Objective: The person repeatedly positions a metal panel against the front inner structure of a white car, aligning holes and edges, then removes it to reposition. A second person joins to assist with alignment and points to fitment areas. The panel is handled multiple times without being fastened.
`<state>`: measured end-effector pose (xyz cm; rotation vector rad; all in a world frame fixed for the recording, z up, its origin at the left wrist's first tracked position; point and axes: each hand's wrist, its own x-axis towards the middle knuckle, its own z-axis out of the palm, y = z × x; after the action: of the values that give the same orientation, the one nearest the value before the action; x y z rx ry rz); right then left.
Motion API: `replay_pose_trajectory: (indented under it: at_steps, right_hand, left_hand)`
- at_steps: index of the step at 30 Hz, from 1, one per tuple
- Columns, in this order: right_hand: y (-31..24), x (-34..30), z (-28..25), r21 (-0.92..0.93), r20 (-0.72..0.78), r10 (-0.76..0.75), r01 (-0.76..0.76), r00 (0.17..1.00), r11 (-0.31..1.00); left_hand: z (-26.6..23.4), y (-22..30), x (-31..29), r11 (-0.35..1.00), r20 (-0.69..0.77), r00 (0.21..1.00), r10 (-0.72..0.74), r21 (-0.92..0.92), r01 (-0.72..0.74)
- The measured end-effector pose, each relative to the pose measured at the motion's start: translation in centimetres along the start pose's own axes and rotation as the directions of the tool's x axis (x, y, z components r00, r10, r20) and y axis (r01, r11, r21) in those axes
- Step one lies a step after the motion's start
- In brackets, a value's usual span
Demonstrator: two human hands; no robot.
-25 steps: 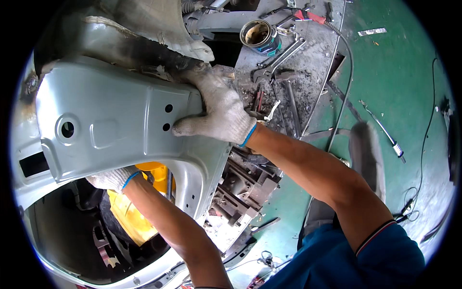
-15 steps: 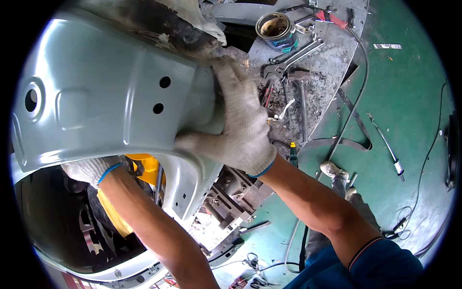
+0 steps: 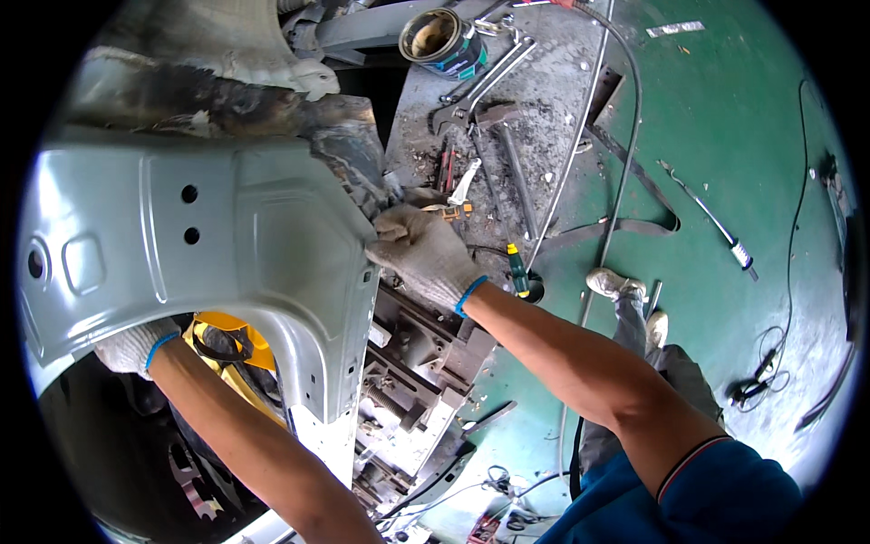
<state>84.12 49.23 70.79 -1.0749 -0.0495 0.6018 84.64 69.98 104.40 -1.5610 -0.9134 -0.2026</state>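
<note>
A pale grey-green car body panel [image 3: 290, 236], with punched holes and a curved wheel-arch edge, spans the left side. My right hand [image 3: 424, 256], in a whitish knit glove with a blue cuff, is closed at the panel's right-hand edge, fingers curled and thumb side against the metal. Under the arch edge reaches my left hand [image 3: 134, 347], gloved the same way; its fingers are hidden behind the panel. A rusty, scorched metal section [image 3: 227, 100] lies along the panel's far side. Below the arch, near my left wrist, sits a yellow part [image 3: 237, 340].
The grimy bench [image 3: 557, 118] carries an open can [image 3: 444, 45], an adjustable wrench [image 3: 471, 95], a hammer [image 3: 517, 172] and a green-and-yellow screwdriver [image 3: 517, 270]. A clamp fixture [image 3: 417, 363] stands below my right hand. Cable [image 3: 625, 181] and a metal rod tool [image 3: 716, 218] lie over the green floor.
My right hand has gone from spread across the panel's right end to curled at its edge, uncovering that end. The view has shifted; my left hand stays under the arch.
</note>
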Motion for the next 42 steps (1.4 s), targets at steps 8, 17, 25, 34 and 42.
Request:
replay_pose_trajectory:
  at_steps: [8, 17, 25, 34, 42]
  right_hand:
    - [3.9, 0.3, 1.2, 0.201, -0.005, 0.011, -0.010, 1.000, 0.980]
    - [3.4, 0.9, 0.6, 0.288, 0.036, 0.012, -0.022, 0.999, 0.957]
    - [3.3, 1.5, 0.9, 0.342, -0.025, 0.090, -0.076, 0.996, 0.937]
    - [3.8, 1.2, 1.2, 0.374, -0.054, 0.099, -0.072, 0.994, 0.925]
    - [-1.2, -0.5, 0.9, 0.027, -0.231, -0.107, 0.117, 0.967, 0.993]
  left_hand:
    - [0.0, 0.5, 0.1, 0.997, -0.010, 0.997, -0.070, 0.033, 0.070]
    - [0.7, 0.2, 0.5, 0.998, 0.047, 0.998, -0.041, 0.058, 0.038]
    - [-1.5, 0.7, -1.7, 1.000, -0.199, 0.980, 0.005, -0.004, -0.006]
    - [-1.4, 0.8, -1.2, 0.990, -0.152, 0.988, -0.010, -0.141, -0.011]
    - [5.5, 0.8, 0.9, 0.810, -0.263, 0.957, -0.120, -0.584, -0.059]
